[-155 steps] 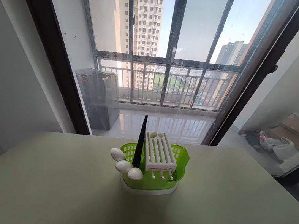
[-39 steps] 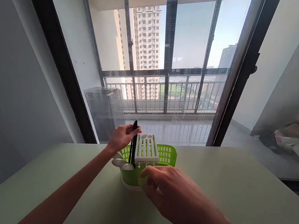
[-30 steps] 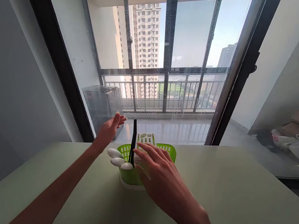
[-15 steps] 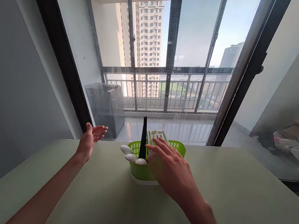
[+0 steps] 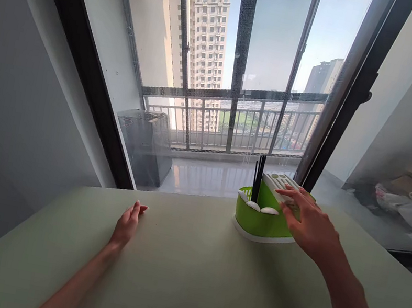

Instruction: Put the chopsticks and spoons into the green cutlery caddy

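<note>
Head view: our right hand (image 5: 307,226) reaches far right over the table (image 5: 184,277), fingers spread and loosely open, palm down on the white rack (image 5: 279,184) that sits tilted in the green basket (image 5: 258,221). We cannot tell if the fingers actually clamp anything (they look laid on top, not curled round). Basket stands on a white tray (image 5: 261,236) at the far right part of the table, close to the far edge. Black sticks (image 5: 258,176) stand upright in the basket just left of the rack. White spoons (image 5: 258,207) lie over the basket's near-left rim, bowls pointing out. Our left hand (image 5: 127,222) lies on the table at left, well apart from the basket, fingers straight and together, on its edge with the thumb side up, holding nothing. Beyond the table: glass door (image 5: 239,75), balcony railing (image 5: 234,127), a grey bin (image 5: 145,146) outside at left. Bags (image 5: 397,201) on the floor far right.
</note>
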The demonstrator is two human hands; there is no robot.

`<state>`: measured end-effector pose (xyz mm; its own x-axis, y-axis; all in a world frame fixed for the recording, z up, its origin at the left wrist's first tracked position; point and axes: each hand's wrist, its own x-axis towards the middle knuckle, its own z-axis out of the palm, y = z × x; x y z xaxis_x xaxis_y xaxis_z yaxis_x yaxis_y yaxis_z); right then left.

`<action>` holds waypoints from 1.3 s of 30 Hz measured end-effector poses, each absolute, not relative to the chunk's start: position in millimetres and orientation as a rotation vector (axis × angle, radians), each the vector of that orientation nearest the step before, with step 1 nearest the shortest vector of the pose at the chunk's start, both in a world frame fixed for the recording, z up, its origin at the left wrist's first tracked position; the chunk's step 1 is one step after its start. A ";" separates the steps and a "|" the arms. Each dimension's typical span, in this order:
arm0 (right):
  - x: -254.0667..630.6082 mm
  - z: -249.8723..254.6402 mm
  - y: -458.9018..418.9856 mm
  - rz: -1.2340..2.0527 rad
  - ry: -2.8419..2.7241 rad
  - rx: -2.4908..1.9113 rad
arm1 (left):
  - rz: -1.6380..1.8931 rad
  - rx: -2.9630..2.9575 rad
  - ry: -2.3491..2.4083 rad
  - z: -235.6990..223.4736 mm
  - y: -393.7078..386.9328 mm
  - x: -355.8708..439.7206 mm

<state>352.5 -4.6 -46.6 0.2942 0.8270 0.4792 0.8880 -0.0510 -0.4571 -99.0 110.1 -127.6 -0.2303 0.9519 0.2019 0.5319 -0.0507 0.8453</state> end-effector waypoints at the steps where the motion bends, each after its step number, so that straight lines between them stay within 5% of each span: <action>1: 358.5 -48.5 -4.5 -0.116 -1.512 -1.890 | 1.183 1.639 1.792 -129.6 106.4 -97.1; 14: 314.0 -34.9 -4.1 -0.427 -1.376 -1.552 | 0.992 1.978 1.606 -132.1 50.6 -56.6; 24: 184.2 -118.4 9.5 0.354 -2.008 -1.378 | 0.884 1.961 1.577 -120.9 33.0 -47.4; 39: 160.7 -161.5 0.7 0.174 -2.210 -1.433 | 0.737 2.210 1.460 -126.4 31.5 -43.0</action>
